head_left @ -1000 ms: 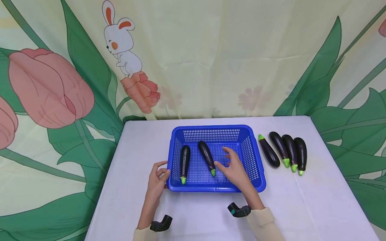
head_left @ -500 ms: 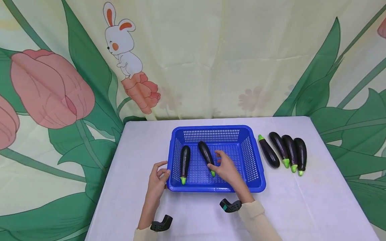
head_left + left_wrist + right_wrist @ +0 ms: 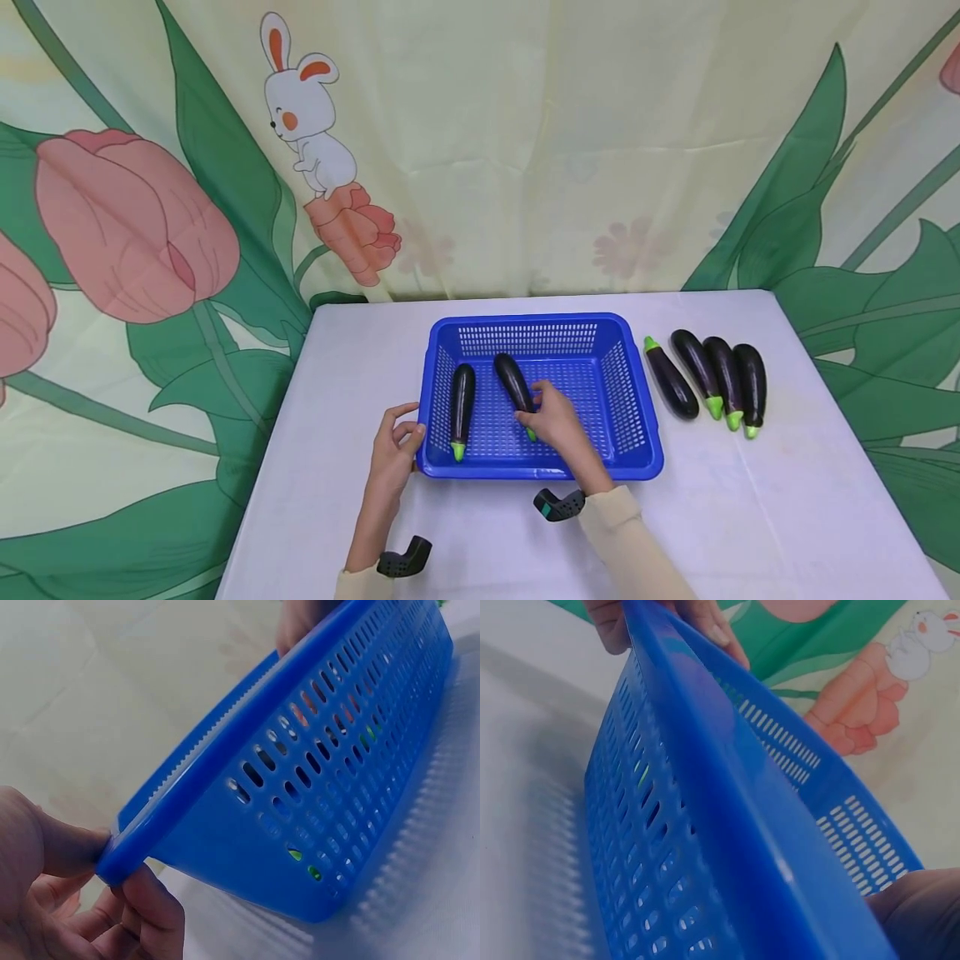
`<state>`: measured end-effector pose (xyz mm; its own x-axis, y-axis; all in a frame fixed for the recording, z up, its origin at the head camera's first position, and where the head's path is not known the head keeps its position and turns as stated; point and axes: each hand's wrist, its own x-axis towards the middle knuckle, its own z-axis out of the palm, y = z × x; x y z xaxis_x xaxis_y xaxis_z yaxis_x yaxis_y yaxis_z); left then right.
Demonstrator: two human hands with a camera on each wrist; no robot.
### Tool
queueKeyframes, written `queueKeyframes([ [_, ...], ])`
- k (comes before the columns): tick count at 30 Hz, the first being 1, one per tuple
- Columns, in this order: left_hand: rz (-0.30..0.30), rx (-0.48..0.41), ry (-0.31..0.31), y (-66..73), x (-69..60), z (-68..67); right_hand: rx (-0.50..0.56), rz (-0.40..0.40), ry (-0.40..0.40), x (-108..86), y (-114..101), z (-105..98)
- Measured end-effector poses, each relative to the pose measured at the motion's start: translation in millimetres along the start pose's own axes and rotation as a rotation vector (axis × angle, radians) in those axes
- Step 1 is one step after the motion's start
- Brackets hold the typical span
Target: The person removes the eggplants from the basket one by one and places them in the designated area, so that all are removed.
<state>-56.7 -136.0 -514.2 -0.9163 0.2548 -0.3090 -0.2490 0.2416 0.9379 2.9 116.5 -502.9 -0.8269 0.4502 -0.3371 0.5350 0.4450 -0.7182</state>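
A blue plastic basket with slotted walls holds two dark purple eggplants. My left hand pinches its left rim near the front corner, thumb above and fingers below in the left wrist view. Inside the basket, my right hand grips the lower part of the middle eggplant, with thumb and fingers on either side of it. The other eggplant lies along the left side, green stem toward me. In the right wrist view, the basket wall hides most of the right hand.
Several more eggplants lie on the white-covered table just right of the basket. One of them points its green stem away from me. A curtain printed with tulips and a rabbit hangs behind the table.
My right hand has moved left and down onto the middle eggplant, and its fingers have closed around it. The left hand stays on the basket rim.
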Motion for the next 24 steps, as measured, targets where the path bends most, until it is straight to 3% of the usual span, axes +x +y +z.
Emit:
queueKeyframes([
  [15,0.0,-0.005,-0.015,0.4,0.2,1.4,-0.032,0.022,-0.002,0.0,2.3,2.1],
  [24,0.001,0.005,-0.002,-1.6,1.3,0.2,-0.058,-0.019,0.01,3.5,3.5,3.4],
])
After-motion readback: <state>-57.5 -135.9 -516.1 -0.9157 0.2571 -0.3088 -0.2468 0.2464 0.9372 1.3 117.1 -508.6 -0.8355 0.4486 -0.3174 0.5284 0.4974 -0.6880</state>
